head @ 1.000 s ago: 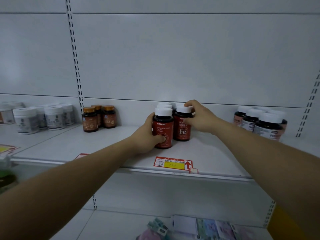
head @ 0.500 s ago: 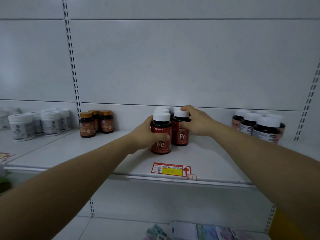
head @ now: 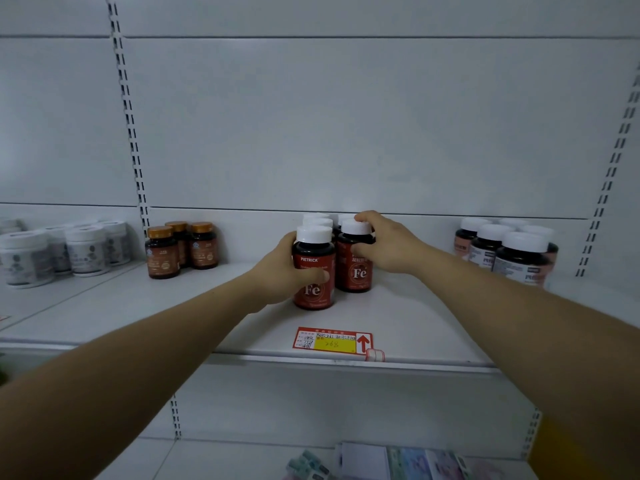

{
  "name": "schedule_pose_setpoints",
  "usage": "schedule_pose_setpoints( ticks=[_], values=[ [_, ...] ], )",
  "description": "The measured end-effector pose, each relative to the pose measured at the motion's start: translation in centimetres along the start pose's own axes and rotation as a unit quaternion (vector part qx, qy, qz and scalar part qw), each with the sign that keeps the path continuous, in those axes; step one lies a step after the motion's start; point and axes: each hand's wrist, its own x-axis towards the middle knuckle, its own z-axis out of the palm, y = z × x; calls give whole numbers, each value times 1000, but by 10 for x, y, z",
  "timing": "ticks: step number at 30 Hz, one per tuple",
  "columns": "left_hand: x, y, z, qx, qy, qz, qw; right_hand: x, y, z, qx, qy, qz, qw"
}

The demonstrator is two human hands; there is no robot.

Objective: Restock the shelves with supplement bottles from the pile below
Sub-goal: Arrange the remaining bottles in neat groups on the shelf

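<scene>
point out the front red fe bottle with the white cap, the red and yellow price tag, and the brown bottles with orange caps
Front red Fe bottle with white cap [head: 313,289], head view, on its label.
Red and yellow price tag [head: 332,342], head view, on the yellow patch.
Brown bottles with orange caps [head: 162,254], head view, on the front bottle's body.

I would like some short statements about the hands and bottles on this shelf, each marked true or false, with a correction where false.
1. The left hand grips the front red Fe bottle round its body. True.
2. The right hand rests flat on the shelf, touching no bottle. False: its fingers curl over the white cap of the second Fe bottle.
3. Both front Fe bottles stand upright on the shelf. True.
4. The orange-capped bottles stand right of the Fe bottles. False: they stand to the left.
5. The price tag bears a red arrow. True.
</scene>
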Motion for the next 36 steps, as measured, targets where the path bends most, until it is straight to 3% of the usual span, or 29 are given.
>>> schedule_pose_setpoints(
  ticks=[13, 21, 26, 30, 36],
  values=[
    [2, -1, 2, 41, -19, -23, 999, -2, 2, 5, -6, 5, -5, 1000],
    [1, -4, -7, 31, -49, -22, 998, -8, -9, -3, -71, -15, 3, 997],
    [5, 11, -33, 140, -54, -24, 988, -19, -16, -31, -141, -5, 28, 990],
    [1, 38, -43, 228, -59, 38, 971, -30, -22, -57, -183, 2, 62, 981],
    [-6, 63, -36, 268, -68, 86, 957, -57, -24, -77, -209, 17, 92, 974]
  ],
)
